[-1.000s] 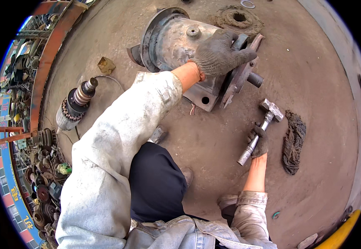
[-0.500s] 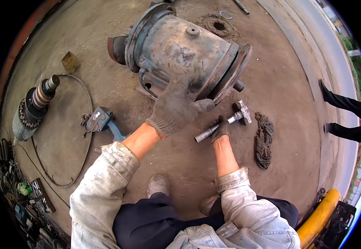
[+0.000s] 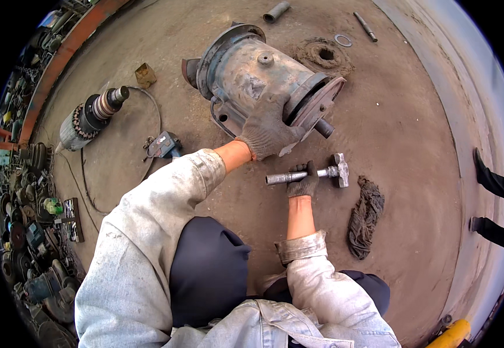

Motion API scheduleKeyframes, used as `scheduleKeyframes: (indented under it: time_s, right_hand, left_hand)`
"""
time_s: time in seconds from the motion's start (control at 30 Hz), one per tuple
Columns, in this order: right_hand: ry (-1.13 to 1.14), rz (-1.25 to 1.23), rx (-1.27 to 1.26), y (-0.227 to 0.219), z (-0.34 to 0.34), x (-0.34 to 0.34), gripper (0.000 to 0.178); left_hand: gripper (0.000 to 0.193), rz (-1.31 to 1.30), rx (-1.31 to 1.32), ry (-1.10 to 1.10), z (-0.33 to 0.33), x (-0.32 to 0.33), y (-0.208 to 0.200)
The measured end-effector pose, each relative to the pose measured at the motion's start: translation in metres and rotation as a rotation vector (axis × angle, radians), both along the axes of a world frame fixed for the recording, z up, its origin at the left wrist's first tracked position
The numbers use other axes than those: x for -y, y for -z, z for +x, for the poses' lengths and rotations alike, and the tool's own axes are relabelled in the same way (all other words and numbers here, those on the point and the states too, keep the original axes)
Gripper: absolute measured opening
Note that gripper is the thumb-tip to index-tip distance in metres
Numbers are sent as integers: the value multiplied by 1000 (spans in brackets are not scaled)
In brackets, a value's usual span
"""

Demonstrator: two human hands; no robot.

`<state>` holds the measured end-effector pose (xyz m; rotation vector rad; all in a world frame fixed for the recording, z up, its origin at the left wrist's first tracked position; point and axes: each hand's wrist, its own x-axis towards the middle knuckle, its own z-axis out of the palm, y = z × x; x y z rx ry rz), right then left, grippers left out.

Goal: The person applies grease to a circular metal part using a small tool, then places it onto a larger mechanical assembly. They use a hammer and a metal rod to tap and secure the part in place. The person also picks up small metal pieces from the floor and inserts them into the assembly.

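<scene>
Head view: hammer point(image 3: 326, 172) has swung from a slant to nearly level since the frame half a second earlier, its head now pointing right. Right hand point(image 3: 303, 184), gloved, is closed round the handle, held clear of the housing. Left hand point(image 3: 268, 129), also gloved, lies over the near side of the cylindrical metal housing point(image 3: 258, 72), fingers extended, thumb apart toward the end plate point(image 3: 328, 100); firmness of contact cannot be told. Housing lies on its side on the floor point(image 3: 408, 145), ahead of the person, shaft stub point(image 3: 324, 128) protruding rightward. Dark rag point(image 3: 366, 219) lies right of the hammer; wound rotor point(image 3: 92, 119), well apart, at left.
</scene>
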<state>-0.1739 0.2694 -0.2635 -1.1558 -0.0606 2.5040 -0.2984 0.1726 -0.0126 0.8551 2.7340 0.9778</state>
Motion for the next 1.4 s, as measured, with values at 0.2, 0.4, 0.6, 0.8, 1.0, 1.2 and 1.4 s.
scheduleKeyframes:
  time_s: [0.2, 0.4, 0.6, 0.8, 1.0, 1.2, 1.4]
  right_hand:
    - [69, 8, -175, 2, 5, -9, 26]
    - [-46, 78, 84, 5, 39, -30, 19]
    - [-162, 174, 244, -49, 83, -35, 11]
    - [-153, 523, 316, -139, 70, -9, 21]
    - [-244, 628, 242, -187, 19, -4, 28]
    - [-353, 559, 203, -183, 1, -3, 22]
    - [-252, 684, 282, -206, 22, -21, 22]
  left_hand:
    - [83, 94, -142, -23, 8, 10, 29]
    - [82, 308, -219, -48, 11, 3, 67]
    - [84, 345, -294, -22, 12, 12, 71]
    - [79, 416, -289, -18, 8, 4, 61]
    - [78, 367, -286, -62, 11, 1, 52]
    - [88, 322, -228, -103, 12, -7, 47]
    - [79, 275, -254, -59, 6, 0, 62]
